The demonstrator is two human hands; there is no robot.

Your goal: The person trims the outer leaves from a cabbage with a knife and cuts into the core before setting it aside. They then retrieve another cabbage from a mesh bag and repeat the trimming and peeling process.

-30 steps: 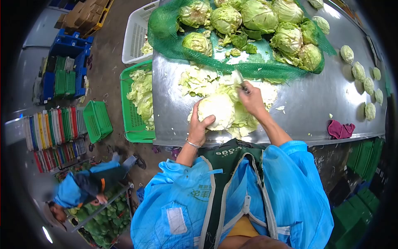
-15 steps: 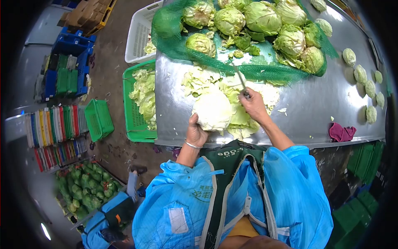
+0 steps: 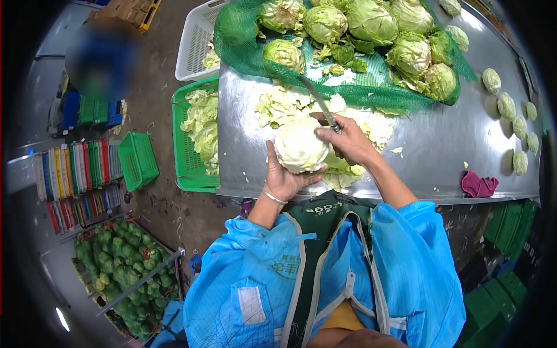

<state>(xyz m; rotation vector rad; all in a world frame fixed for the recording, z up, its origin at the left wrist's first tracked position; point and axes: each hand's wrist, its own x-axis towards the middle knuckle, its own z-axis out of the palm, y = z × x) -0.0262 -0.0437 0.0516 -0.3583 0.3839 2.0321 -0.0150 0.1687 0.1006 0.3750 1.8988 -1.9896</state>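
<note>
A pale, trimmed cabbage [image 3: 300,145] rests in my left hand [image 3: 283,178], whose thumb and fingers curve around its lower left side. My right hand [image 3: 350,141] grips a knife [image 3: 317,98] by the handle; the blade points up and left, above the cabbage's far side. The right thumb appears to touch the cabbage's right side. Loose cabbage leaves [image 3: 278,107] lie on the metal table [image 3: 429,145] behind and beside it. Farther back, several untrimmed cabbages [image 3: 371,24] sit on a green mesh bag [image 3: 371,95].
Several small pale cabbages [image 3: 518,126] stand along the table's right side, near a maroon cloth [image 3: 479,184]. At left are a green crate [image 3: 178,145] of leaves and a white crate [image 3: 184,52]. A pallet of bagged cabbages [image 3: 125,267] and an upright green crate [image 3: 138,161] stand on the floor.
My right hand has moved left to the cabbage, and the blade has swung leftward. My left hand has shifted further under the cabbage. The person at lower left is mostly out of view.
</note>
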